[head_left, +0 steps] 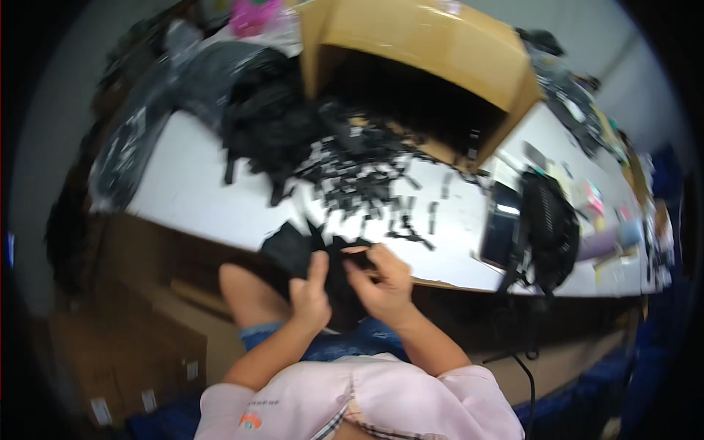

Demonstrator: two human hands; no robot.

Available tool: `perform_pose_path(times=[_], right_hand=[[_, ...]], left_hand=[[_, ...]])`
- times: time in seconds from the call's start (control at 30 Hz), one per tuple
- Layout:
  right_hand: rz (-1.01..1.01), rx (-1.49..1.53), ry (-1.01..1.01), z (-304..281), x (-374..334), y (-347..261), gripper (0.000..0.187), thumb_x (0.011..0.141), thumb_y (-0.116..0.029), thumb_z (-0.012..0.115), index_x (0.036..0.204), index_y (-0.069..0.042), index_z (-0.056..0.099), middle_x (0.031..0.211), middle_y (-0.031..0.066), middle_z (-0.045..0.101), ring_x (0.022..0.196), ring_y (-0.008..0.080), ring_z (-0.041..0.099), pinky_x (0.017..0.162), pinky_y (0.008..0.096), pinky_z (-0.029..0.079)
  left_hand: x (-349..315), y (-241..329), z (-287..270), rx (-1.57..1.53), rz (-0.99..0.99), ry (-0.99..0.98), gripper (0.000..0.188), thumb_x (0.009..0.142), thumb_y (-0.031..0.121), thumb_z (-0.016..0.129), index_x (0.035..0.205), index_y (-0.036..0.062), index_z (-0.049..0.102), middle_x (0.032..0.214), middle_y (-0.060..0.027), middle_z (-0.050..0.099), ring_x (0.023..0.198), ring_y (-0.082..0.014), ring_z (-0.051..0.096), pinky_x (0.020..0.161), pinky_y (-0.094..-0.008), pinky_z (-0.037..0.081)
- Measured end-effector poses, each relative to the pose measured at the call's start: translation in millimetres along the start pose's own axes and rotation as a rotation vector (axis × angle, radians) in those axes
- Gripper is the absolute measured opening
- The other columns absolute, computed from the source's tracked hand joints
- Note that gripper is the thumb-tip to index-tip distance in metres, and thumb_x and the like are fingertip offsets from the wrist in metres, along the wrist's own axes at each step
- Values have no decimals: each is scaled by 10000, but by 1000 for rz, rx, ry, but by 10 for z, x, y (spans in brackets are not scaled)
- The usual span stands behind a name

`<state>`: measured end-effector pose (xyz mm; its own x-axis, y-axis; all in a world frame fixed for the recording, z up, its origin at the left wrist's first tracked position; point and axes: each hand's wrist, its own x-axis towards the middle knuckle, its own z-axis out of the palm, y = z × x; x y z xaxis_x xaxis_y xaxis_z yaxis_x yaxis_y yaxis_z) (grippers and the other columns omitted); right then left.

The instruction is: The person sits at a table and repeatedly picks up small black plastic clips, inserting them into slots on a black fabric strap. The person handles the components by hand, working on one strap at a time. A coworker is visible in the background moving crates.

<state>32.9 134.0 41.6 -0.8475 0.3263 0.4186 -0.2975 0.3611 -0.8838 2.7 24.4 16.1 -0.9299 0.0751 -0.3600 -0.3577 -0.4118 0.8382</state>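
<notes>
A piece of black fabric (286,248) hangs between my two hands at the table's front edge, above my lap. My left hand (311,295) is closed on it, thumb pointing up along the cloth. To its right, my right hand (383,284) pinches another part of the same fabric between thumb and fingers. Blur hides the fine detail at the fingertips. Just beyond the hands, many short black strap pieces (359,183) lie scattered on the white table (187,176). A heap of black cloth pieces (268,121) sits at their left.
A large open cardboard box (418,33) stands at the back, its dark opening facing me. On the right lie a dark flat-screen device (502,224) and a black bag (551,231). Grey plastic bags (128,154) cover the left end. Brown cartons (132,359) are at lower left.
</notes>
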Motion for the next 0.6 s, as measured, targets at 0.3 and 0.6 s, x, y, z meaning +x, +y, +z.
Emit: perform_pose_path(times=[0.3, 0.6], right_hand=[[-130, 147, 53, 0, -8, 15, 235, 669, 50, 600, 896, -8, 573, 689, 84, 525, 567, 164, 520, 500, 249, 413], [55, 654, -473, -279, 34, -198, 107, 744, 17, 573, 848, 27, 544, 763, 90, 546, 675, 136, 557, 582, 230, 430]], left_hand=[[35, 66, -17, -82, 118, -158, 209, 871, 163, 466, 987, -8, 494, 866, -57, 543, 777, -135, 537, 705, -264, 444], [474, 197, -325, 26, -25, -626, 317, 873, 360, 415, 844, 50, 473, 634, 17, 435, 518, -82, 424, 462, -190, 356]])
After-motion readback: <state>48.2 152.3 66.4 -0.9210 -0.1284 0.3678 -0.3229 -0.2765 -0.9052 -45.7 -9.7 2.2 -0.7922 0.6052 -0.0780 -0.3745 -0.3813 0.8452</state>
